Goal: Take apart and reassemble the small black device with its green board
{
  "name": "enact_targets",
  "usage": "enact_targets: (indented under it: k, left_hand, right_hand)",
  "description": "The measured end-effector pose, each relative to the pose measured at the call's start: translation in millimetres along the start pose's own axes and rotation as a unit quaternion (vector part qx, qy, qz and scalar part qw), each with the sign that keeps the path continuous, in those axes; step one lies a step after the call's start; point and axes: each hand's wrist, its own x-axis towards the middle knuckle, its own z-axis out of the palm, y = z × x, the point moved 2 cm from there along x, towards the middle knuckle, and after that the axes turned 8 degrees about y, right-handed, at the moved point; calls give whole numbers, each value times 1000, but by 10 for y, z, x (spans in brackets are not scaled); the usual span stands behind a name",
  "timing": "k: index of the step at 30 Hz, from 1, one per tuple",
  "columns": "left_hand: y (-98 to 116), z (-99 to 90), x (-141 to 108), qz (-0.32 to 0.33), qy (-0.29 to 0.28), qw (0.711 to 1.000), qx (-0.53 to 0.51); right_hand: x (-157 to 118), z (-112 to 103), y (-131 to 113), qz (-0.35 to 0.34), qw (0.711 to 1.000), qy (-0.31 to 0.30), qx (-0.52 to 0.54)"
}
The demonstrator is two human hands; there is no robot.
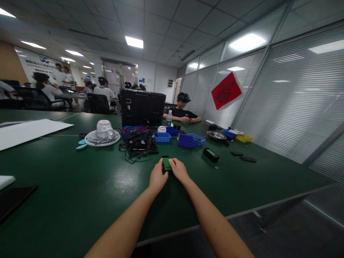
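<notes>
Between my two hands, low over the green table, is a small black case with a green circuit board (pixel 166 164) showing in its top. My left hand (pixel 158 178) is closed around the left and near side of the case. On the right, my right hand (pixel 178 170) grips it with the thumb against the green board; the fingers beyond are partly hidden. A similar black case (pixel 211 155) with a green top lies apart, to the right of my hands. Beside it is a small white ring (pixel 216 167).
Ahead stand a black monitor-like panel (pixel 143 106), a tangle of cables, a black power unit (pixel 138 144) and blue bins (pixel 162 137). A white fan part (pixel 102 135) is at left. A metal bowl (pixel 216 135) and flat black pieces (pixel 247 159) lie right. A person (pixel 184 111) sits opposite.
</notes>
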Motion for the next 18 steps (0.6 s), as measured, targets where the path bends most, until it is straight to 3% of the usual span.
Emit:
enact_targets:
  k: [3,7,13,18]
  left_hand:
    - [42,-91,11,-2,37,998,52]
    - [106,-190,13,-35,56,994,84]
    - [154,-212,-35,-41,55,985,158]
    - [85,-227,-15,-29,29,985,168]
  right_hand:
    - [-19,94,19,40,990,-83,105]
    - [-45,205,-7,54,953,-164,250]
    - [-54,293,9,9,951,-167,259]
    - [-33,339,64,21,944,-178,277]
